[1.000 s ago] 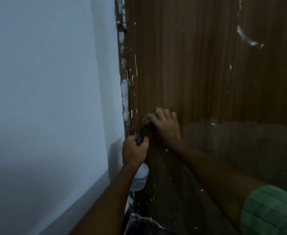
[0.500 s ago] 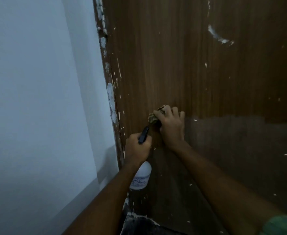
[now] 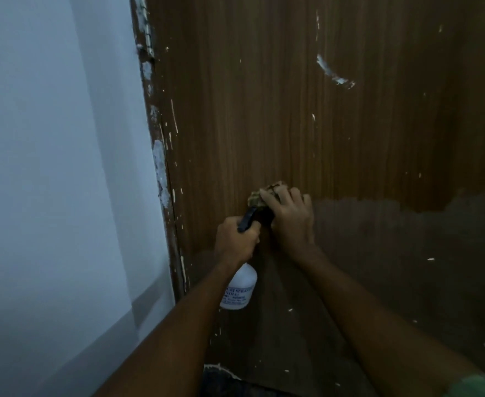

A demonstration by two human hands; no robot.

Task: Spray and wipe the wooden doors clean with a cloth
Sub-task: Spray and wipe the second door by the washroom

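one door (image 3: 292, 110), one cloth (image 3: 257, 198) under the right hand (image 3: 291, 219)'s curled fingers; left hand (image 3: 235, 245) grips one spray bottle (image 3: 239, 290) near the door's left edge.

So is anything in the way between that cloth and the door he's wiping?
Nothing visible. The right hand presses the cloth straight against the wooden door; the spray bottle, held in the left hand, sits just below it.
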